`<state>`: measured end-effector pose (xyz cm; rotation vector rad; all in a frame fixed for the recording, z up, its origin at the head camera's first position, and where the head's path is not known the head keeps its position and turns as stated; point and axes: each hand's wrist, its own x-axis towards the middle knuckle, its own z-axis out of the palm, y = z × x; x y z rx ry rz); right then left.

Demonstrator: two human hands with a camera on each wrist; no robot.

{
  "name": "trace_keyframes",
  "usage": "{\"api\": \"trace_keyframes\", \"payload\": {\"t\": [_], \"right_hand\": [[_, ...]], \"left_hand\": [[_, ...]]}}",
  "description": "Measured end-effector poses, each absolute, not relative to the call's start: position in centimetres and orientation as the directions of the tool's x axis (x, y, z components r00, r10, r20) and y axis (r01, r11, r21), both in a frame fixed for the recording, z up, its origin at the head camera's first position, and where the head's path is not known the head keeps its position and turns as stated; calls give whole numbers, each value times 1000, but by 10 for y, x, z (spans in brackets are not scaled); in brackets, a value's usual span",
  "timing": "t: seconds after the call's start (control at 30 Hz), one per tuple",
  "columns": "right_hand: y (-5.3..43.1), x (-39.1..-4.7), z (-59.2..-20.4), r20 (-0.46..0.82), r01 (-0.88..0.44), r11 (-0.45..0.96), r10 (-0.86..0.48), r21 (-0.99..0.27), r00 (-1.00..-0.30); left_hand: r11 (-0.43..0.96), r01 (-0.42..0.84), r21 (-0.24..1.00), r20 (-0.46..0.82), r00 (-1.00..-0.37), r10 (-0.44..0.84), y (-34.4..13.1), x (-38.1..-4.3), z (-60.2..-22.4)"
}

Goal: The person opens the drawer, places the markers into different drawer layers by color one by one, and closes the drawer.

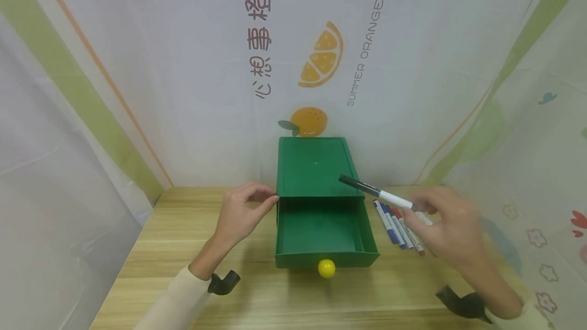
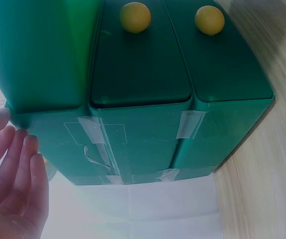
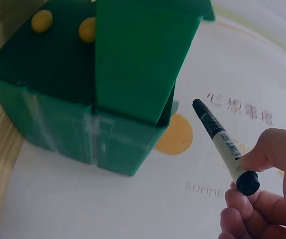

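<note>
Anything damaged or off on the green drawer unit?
Yes: clear tape patches the seams between tiers on the left side of the green drawer unit, which looks makeshift; some of it seems to be peeling. No spill shows.

A pale wood-grained table is topped by a green drawer box, which is set near the back and made up of three stacked drawers, the top one pulled out above the tabletop. Just to the right of the box, several markers with white barrels and blue or red ends are laid close together, slanted, directly on the wood.
</note>
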<state>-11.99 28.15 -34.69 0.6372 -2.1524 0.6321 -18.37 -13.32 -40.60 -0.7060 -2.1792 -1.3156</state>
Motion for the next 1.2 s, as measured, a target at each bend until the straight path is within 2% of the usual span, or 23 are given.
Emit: {"api": "trace_keyframes", "payload": {"t": [0.37, 0.73, 1.0, 1.2], "right_hand": [[251, -115, -346, 755, -698, 692, -356, -183, -550], [226, -128, -346, 715, -770, 626, -482, -123, -507], [213, -137, -335, 594, -752, 653, -573, -85, -565], [204, -143, -325, 528, -760, 647, -624, -64, -576]], "left_hand": [[408, 651, 640, 646, -743, 174, -133, -184, -406], [411, 646, 643, 641, -748, 172, -133, -183, -405], [410, 644, 647, 637, -751, 175, -133, -183, -404], [411, 630, 659, 622, -764, 172, -133, -183, -404]]}}
